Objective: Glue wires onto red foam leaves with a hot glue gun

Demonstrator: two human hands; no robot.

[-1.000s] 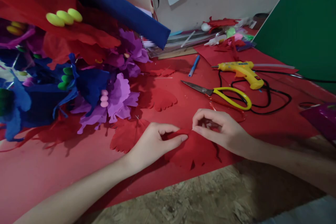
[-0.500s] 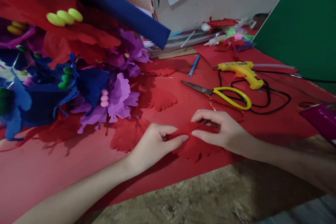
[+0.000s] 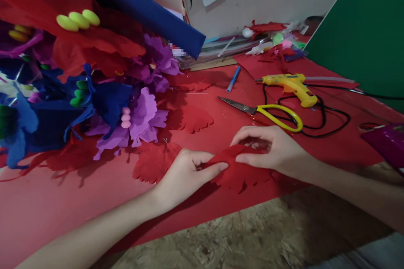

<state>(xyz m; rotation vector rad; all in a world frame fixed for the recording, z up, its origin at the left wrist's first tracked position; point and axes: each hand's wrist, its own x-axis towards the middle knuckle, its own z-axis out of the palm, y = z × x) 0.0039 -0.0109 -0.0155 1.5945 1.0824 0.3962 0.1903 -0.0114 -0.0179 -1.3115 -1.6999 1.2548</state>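
Between my two hands is a red fabric petal point(image 3: 233, 174) with a scalloped lower edge, held just over the red table covering. My left hand point(image 3: 186, 172) pinches its left side between thumb and fingers. On the upper right part of the petal, my right hand point(image 3: 271, 149) grips with the thumb in front and the fingers curled behind, partly hidden. Another scalloped red petal point(image 3: 151, 162) with a thin wire end lies beside my left wrist. A further red petal point(image 3: 195, 117) rests behind it.
Yellow-handled scissors point(image 3: 277, 113) lie behind my right hand, near a yellow glue gun point(image 3: 290, 84) with a looped black cord. A blue pen point(image 3: 233, 79) lies further back. Purple fabric flowers point(image 3: 142, 117) and blue ones crowd the left. A green board point(image 3: 360, 46) leans at right.
My right hand has shifted slightly up and to the right along the petal, its thumb now further from the left one. My left hand stays almost in place.
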